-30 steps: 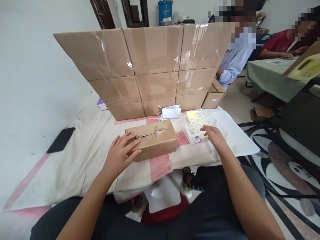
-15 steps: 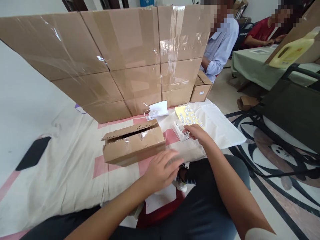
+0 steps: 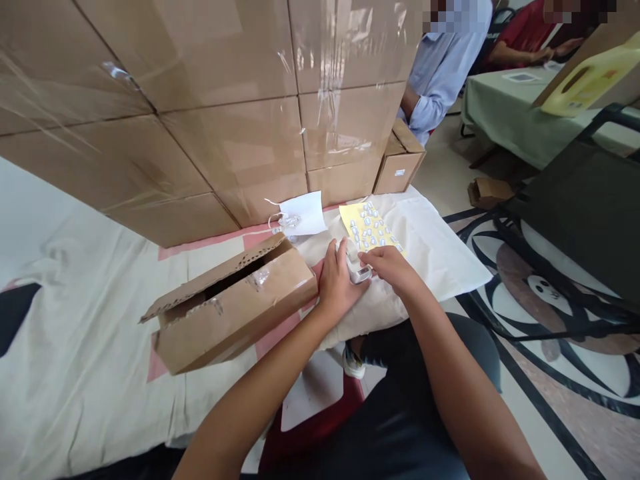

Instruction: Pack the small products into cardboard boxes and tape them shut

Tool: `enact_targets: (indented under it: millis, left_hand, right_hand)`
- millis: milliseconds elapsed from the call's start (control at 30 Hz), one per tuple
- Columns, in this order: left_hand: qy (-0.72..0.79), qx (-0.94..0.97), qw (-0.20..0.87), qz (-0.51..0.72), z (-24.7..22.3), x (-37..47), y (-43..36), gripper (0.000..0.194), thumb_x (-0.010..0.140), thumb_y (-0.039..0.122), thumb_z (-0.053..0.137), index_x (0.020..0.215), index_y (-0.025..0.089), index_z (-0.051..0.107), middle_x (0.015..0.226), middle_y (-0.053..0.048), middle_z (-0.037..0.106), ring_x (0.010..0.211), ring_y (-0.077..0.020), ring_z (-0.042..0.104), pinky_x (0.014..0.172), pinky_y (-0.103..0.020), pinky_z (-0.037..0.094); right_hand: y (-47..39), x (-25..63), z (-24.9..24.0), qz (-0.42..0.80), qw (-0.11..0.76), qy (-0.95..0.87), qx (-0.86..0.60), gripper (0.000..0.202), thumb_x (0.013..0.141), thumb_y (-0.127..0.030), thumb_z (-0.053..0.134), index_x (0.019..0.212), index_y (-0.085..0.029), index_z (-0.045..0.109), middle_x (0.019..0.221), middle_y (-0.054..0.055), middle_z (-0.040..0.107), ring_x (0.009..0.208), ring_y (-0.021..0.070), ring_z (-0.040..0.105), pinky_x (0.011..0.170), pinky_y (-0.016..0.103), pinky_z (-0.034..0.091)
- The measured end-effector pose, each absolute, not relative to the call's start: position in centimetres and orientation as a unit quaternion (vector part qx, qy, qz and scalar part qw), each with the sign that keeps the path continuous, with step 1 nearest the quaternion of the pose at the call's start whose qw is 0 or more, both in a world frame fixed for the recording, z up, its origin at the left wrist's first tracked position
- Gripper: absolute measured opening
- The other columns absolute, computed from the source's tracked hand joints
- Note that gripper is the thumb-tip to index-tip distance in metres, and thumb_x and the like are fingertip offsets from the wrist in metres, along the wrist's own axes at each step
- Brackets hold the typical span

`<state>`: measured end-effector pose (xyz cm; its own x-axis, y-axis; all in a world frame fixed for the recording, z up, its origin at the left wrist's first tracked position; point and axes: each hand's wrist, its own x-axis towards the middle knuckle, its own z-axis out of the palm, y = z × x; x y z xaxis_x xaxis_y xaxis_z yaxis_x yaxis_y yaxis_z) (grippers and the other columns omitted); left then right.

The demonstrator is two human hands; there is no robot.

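The left hand (image 3: pixel 340 283) and right hand (image 3: pixel 391 265) are bare, as are both forearms. Plain dark trousers (image 3: pixel 400 413) spread around five o'clock, blue-grey over the knee (image 3: pixel 477 340) near four. Toward six, a shoe (image 3: pixel 353 365) shows white edging.

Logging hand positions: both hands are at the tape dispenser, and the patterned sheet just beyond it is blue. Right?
No: the patterned sheet is yellow, as the head view shows. The left hand and right hand are at the tape dispenser.
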<state>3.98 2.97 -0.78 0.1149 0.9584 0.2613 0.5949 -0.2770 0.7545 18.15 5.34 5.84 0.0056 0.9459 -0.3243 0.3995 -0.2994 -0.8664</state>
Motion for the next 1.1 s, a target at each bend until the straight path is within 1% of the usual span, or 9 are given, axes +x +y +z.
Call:
enact_targets:
  millis: [100, 200, 367, 467, 567, 667, 800, 933, 1100]
  left_hand:
    - [0.556, 0.704, 0.231, 0.377, -0.9, 4.0, 2.9, 0.111, 0.07, 0.033, 0.086, 0.158, 0.021, 0.019, 0.163, -0.022, 0.027, 0.154, -0.0391, 0.029, 0.122, -0.053, 0.034]
    - [0.565, 0.701, 0.216, 0.378, -0.9, 4.2, 2.9, 0.109, 0.069, 0.03, 0.084, 0.157, 0.023, 0.02, 0.161, -0.021, 0.03, 0.152, -0.0391, 0.033, 0.12, -0.055, 0.036]
    - [0.567, 0.707, 0.202, 0.371, -1.0, 4.2, 2.9, 0.105, 0.072, 0.036, 0.082, 0.156, 0.021, 0.021, 0.16, -0.023, 0.031, 0.149, -0.0403, 0.036, 0.116, -0.057, 0.04]
    - [0.564, 0.708, 0.197, 0.377, -0.9, 4.1, 2.9, 0.102, 0.075, 0.038, 0.081, 0.156, 0.021, 0.021, 0.158, -0.023, 0.034, 0.149, -0.04, 0.037, 0.116, -0.057, 0.039]
    - [0.563, 0.707, 0.197, 0.381, -0.7, 4.1, 2.8, 0.106, 0.072, 0.042, 0.084, 0.155, 0.02, 0.022, 0.156, -0.024, 0.035, 0.148, -0.04, 0.037, 0.116, -0.056, 0.04]
    - [0.562, 0.705, 0.197, 0.385, -0.5, 4.2, 2.8, 0.105, 0.073, 0.045, 0.084, 0.154, 0.019, 0.024, 0.156, -0.024, 0.036, 0.147, -0.0392, 0.039, 0.116, -0.055, 0.04]
    - [0.562, 0.703, 0.203, 0.386, -0.4, 4.1, 2.8, 0.105, 0.073, 0.047, 0.085, 0.154, 0.021, 0.024, 0.156, -0.023, 0.036, 0.146, -0.0401, 0.039, 0.115, -0.057, 0.04]
    - [0.561, 0.705, 0.207, 0.382, -0.4, 4.0, 2.8, 0.106, 0.072, 0.045, 0.086, 0.154, 0.02, 0.023, 0.156, -0.024, 0.035, 0.147, -0.0403, 0.037, 0.116, -0.057, 0.039]
    - [0.561, 0.701, 0.212, 0.385, -0.3, 4.1, 2.8, 0.106, 0.069, 0.036, 0.087, 0.154, 0.023, 0.024, 0.156, -0.022, 0.036, 0.147, -0.0399, 0.039, 0.116, -0.056, 0.04]
  right_hand:
    - [5.0, 18.5, 5.7, 0.469, 0.287, -0.535, -0.642, 0.032, 0.076, -0.044, 0.067, 0.062, -0.016, 0.068, 0.057, 0.001, 0.055, 0.062, 0.0146, 0.047, 0.06, 0.029, 0.036]
    - [4.3, 18.5, 5.9, 0.443, 0.286, -0.56, -0.638, 0.033, 0.078, -0.045, 0.064, 0.06, -0.017, 0.065, 0.063, 0.002, 0.059, 0.065, 0.0162, 0.051, 0.063, 0.03, 0.038]
    - [3.2, 18.6, 6.1, 0.431, 0.279, -0.566, -0.645, 0.033, 0.078, -0.044, 0.061, 0.056, -0.019, 0.057, 0.061, 0.001, 0.056, 0.065, 0.0166, 0.05, 0.063, 0.031, 0.037]
    - [2.5, 19.0, 5.9, 0.429, 0.269, -0.575, -0.643, 0.033, 0.079, -0.046, 0.06, 0.059, -0.019, 0.06, 0.066, 0.002, 0.058, 0.066, 0.0168, 0.05, 0.065, 0.032, 0.037]
    - [1.7, 19.5, 5.6, 0.432, 0.257, -0.579, -0.642, 0.034, 0.08, -0.048, 0.057, 0.063, -0.019, 0.061, 0.069, 0.002, 0.058, 0.067, 0.0171, 0.05, 0.066, 0.033, 0.037]
    - [1.0, 19.8, 5.5, 0.44, 0.249, -0.584, -0.636, 0.036, 0.082, -0.05, 0.056, 0.064, -0.019, 0.059, 0.071, 0.003, 0.059, 0.069, 0.0175, 0.05, 0.068, 0.033, 0.038]
    - [0.4, 20.2, 5.4, 0.453, 0.238, -0.574, -0.639, 0.036, 0.082, -0.051, 0.056, 0.065, -0.02, 0.057, 0.071, 0.002, 0.057, 0.069, 0.0169, 0.049, 0.066, 0.033, 0.037]
    - [0.6, 20.4, 5.3, 0.454, 0.222, -0.584, -0.635, 0.034, 0.085, -0.047, 0.055, 0.064, -0.02, 0.053, 0.069, 0.0, 0.051, 0.065, 0.0148, 0.044, 0.061, 0.031, 0.036]
    - [1.1, 20.2, 4.6, 0.401, 0.213, -0.636, -0.624, 0.03, 0.091, -0.034, 0.053, 0.064, -0.021, 0.047, 0.074, 0.001, 0.053, 0.067, 0.0156, 0.049, 0.064, 0.032, 0.039]
